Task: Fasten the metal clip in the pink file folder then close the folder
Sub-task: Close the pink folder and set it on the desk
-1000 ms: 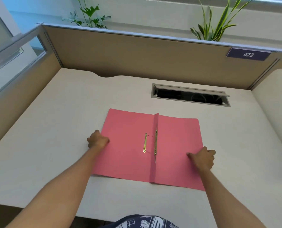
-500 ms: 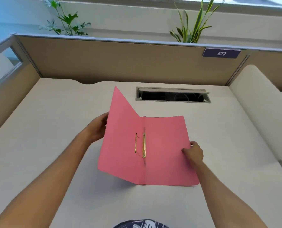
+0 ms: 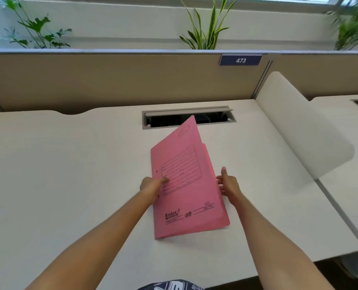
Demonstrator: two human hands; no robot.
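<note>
While pink folder [image 3: 186, 185] tilts, its clip stays hidden

The pink file folder [image 3: 186, 191] looks like thin matt card, smooth, with dark ink printing on its cover and no shine. The desk [image 3: 69, 174] under it has a pale, smooth laminate-like top with a faint fine grain and a dull finish. The cable slot [image 3: 188, 119] at the far side has a grey frame that looks like matt plastic or painted metal; which one cannot be told. The partition [image 3: 111, 80] behind appears covered in tan cloth, matt, and the number plate [image 3: 240, 60] on it looks smooth and slightly glossy.
</note>
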